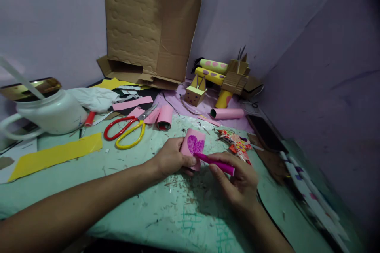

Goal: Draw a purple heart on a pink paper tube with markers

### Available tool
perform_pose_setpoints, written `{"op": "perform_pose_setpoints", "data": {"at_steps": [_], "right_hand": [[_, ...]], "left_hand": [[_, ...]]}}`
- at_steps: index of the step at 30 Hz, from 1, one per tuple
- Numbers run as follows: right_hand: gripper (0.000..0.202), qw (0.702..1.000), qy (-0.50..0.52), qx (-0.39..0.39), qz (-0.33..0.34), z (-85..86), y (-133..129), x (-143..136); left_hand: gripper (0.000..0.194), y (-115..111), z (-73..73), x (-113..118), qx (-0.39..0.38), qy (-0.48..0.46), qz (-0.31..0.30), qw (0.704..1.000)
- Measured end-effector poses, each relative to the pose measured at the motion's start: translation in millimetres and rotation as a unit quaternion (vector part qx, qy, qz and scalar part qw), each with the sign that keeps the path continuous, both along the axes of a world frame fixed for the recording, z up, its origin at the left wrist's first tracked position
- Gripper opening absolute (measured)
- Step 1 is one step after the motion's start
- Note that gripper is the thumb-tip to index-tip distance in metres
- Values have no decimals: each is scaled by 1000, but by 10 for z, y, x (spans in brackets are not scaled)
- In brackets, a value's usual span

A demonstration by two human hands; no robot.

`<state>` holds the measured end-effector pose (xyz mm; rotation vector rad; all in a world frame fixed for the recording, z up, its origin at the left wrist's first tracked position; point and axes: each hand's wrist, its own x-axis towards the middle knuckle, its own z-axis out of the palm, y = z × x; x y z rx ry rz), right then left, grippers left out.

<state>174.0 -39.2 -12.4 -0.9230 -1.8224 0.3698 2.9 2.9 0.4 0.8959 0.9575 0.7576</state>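
Note:
A small pink paper-covered tube [200, 136] is gripped in my left hand [173, 156], its fingers and thumb closed round the near part. A purple heart is coloured on the side facing me. My right hand [237, 180] pinches a magenta marker [222, 166], whose tip rests at or close to the lower part of the heart. Just beyond my left hand lie scissors [130, 126] with one red and one yellow handle, blades partly apart. A second pink tube [165, 118] stands behind them.
A white mug [53, 110] and a yellow paper strip [56, 156] are on the left. Behind are an open cardboard box [133, 19], a small cardboard animal head [195, 94], spotted yellow tubes [209, 75] and a pink roll [228, 113]. A phone [265, 132] lies right.

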Motion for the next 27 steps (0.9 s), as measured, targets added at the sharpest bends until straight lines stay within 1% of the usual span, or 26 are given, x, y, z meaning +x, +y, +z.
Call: {"op": "perform_pose_setpoints", "data": {"at_steps": [2,7,14,20,27], "right_hand": [[18,1000,-1,0,-5,2,1,2],[18,997,14,25,-67,-33,26,22],[17,999,-6,18,-27,-5,10,9],[15,997,8,27,-75,-19,23,20],[16,999,-3,21,-34,4,-9,-5]], "left_hand": [[34,1,0,0,0,1,2,1000],[33,-4,3,4,6,-1,0,1000],[33,-3,-7,-6,-1,-1,1,1000],[34,-3,-12,-3,5,-4,7,1000],[33,4,-23,-4,1,-7,7,1000]]}}
